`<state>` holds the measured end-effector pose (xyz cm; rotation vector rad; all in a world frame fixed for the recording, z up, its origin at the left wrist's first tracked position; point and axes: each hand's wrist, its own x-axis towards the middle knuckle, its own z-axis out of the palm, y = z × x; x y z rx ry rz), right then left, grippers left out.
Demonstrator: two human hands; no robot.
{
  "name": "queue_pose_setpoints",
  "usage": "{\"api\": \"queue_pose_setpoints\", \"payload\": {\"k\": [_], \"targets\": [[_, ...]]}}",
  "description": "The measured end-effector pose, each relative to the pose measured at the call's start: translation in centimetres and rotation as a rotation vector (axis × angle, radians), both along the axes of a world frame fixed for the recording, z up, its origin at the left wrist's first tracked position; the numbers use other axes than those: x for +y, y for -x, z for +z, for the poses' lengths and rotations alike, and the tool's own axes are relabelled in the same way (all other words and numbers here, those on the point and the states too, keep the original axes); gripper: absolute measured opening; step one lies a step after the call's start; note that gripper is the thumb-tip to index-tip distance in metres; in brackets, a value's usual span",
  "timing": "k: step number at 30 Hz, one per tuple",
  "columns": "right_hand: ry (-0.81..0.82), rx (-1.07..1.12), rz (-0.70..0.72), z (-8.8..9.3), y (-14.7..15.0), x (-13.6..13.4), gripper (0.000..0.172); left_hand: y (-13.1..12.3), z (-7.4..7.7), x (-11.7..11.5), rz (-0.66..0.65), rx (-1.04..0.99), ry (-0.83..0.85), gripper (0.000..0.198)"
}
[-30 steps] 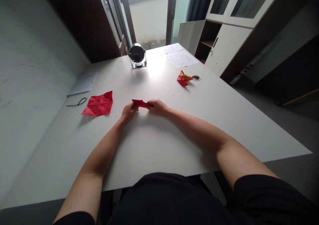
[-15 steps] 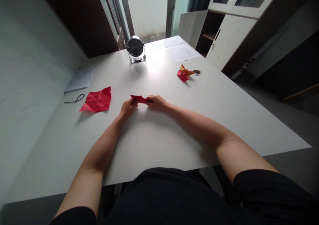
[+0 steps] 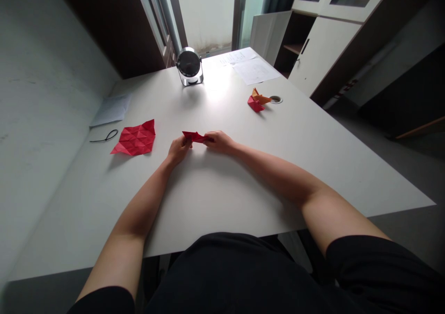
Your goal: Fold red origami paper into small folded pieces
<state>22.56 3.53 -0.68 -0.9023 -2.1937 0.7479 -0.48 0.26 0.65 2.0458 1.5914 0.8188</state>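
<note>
Nothing has shifted since the earlier frame: left hand (image 3: 178, 149) and right hand (image 3: 218, 142) both pinch the small folded red paper piece (image 3: 193, 137) just above the white counter (image 3: 222, 184).

A creased red sheet (image 3: 135, 139) is lying flat on the left part of the white counter (image 3: 243, 179), with a thin black loop (image 3: 104, 137) lying just beside it toward the wall. A pale sheet of paper (image 3: 111, 110) is resting behind them near the counter's edge. A small round fan (image 3: 189, 66) is standing upright at the far end, and white printed pages (image 3: 255, 70) are lying to its right. Red and orange folded figures (image 3: 257, 101) are sitting beside a cable hole (image 3: 276, 99). A white cabinet (image 3: 313, 54) is standing beyond the counter with one door hanging open.
</note>
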Motion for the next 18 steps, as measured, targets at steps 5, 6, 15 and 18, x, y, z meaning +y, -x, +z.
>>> {"api": "queue_pose_setpoints", "payload": {"k": [5, 6, 15, 18], "targets": [[0.005, -0.007, -0.006, -0.24, 0.05, 0.06, 0.017, -0.01, 0.03, -0.02, 0.007, -0.001, 0.016, 0.035], [0.004, -0.007, -0.009, -0.28, 0.05, 0.07, 0.017, -0.01, 0.02, -0.01, 0.006, -0.007, 0.015, 0.035], [-0.006, -0.009, -0.006, -0.12, 0.05, -0.01, 0.018, 0.11, -0.24, 0.11, 0.002, -0.010, 0.004, 0.035], [-0.006, -0.007, -0.010, -0.07, 0.06, -0.01, 0.017, 0.09, -0.17, 0.06, 0.005, -0.005, 0.004, 0.035]]}}
